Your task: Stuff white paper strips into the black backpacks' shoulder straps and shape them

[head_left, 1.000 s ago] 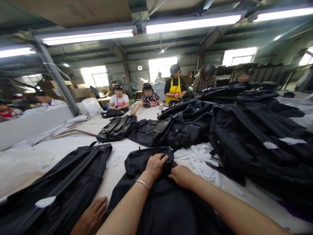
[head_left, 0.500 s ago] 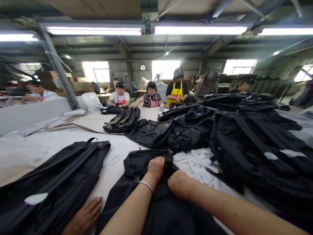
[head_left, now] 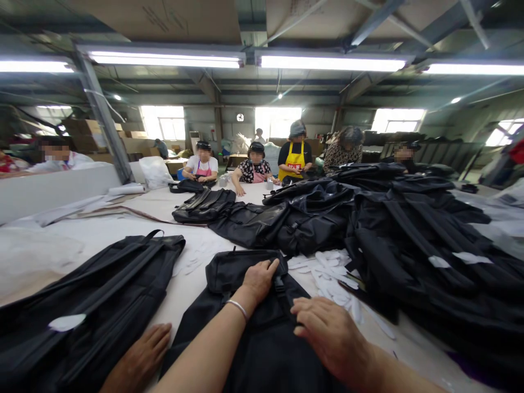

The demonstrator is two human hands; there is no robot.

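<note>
A black backpack (head_left: 245,349) lies flat in front of me with its top flap (head_left: 233,270) toward the far side. My left hand (head_left: 258,281), with a light bangle at the wrist, is closed on the flap beside a buckle strap (head_left: 280,285); its fingertips are partly hidden. Over the bag's right side, my right hand (head_left: 327,327) is open, fingers bent and apart, holding nothing. Another person's hand (head_left: 141,352) rests at the lower left, between this bag and a second black backpack (head_left: 110,295).
Several black backpacks (head_left: 409,251) are heaped at the right and across the middle. White strips (head_left: 327,273) lie scattered beyond my bag on the pale table (head_left: 135,218). Several people sit or stand along the far side, one in a yellow apron (head_left: 295,155).
My right hand has let go of the strap area, opened and moved right and toward me. The left hand stays on the flap, its fingers shifted slightly. A far co-worker's arm has drawn back from a bag.
</note>
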